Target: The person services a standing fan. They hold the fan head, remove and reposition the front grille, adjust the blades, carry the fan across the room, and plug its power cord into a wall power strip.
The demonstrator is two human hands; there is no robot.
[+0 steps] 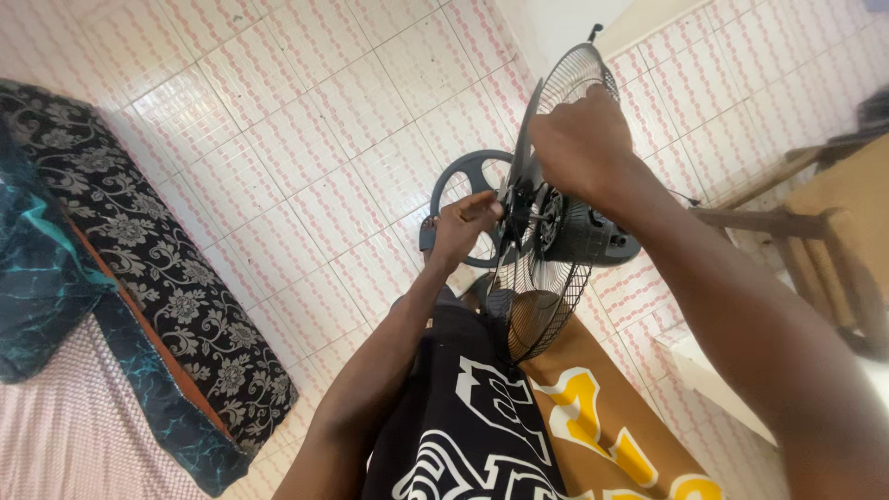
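Observation:
A black standing fan with a round wire rear grille [546, 287] and a dark motor housing [588, 236] stands over the tiled floor in front of me. Its front grille is off. My left hand [463, 222] pinches something small at the hub, at the fan's centre [519, 215]. A thin dark blade [526, 130] runs up from the hub. My right hand [579, 139] is closed around the blade's upper part and the top of the grille. The fan's round spoked base [468, 176] lies on the floor behind my left hand.
A floral black-and-white mattress [176, 287] with a teal cushion [37, 268] lies at the left. A wooden chair frame [796, 222] stands at the right. My lap, in black and orange patterned cloth [500, 426], fills the bottom. Pink-white floor tiles [315, 120] surround the fan.

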